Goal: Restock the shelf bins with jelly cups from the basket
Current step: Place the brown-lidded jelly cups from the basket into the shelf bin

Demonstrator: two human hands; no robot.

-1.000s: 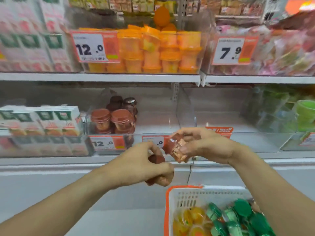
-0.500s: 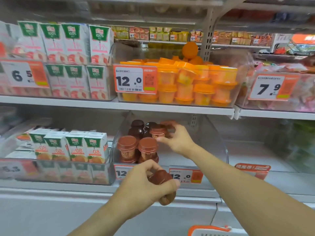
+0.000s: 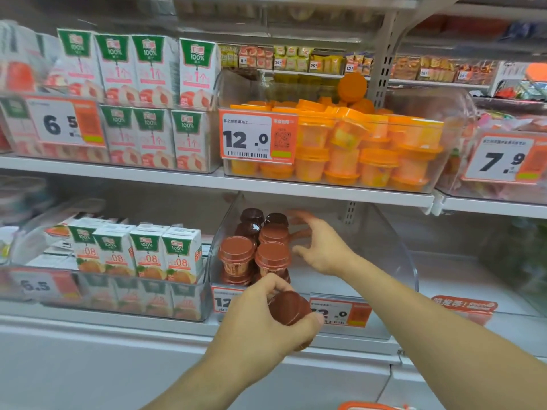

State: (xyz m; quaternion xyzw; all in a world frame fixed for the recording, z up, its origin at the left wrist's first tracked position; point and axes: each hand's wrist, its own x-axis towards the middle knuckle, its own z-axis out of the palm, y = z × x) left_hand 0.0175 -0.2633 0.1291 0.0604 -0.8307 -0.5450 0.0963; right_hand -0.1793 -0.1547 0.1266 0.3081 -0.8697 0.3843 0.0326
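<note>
A small brown plastic jelly cup with a round glossy brown lid point(image 3: 288, 308) is held tilted, lid turned toward the camera, in front of the lower shelf's price-tag rail. It is gripped by the left hand point(image 3: 260, 324), fingers and thumb curled round its body; the forearm is raised from bottom centre. More brown-lidded jelly cups point(image 3: 254, 253) are stacked upright in two layers at the left side of a clear curved plastic shelf bin point(image 3: 396, 261) on the lower shelf. The right hand point(image 3: 321, 247) is extended inside that bin, just right of the stacked cups, fingers spread and loosely straight, nothing grasped; contact with the cups cannot be told because of blur. An orange basket rim point(image 3: 370, 406) is seen at the bottom edge. Orange-lidded cups point(image 3: 355, 149) are piled in the upper bin.
</note>
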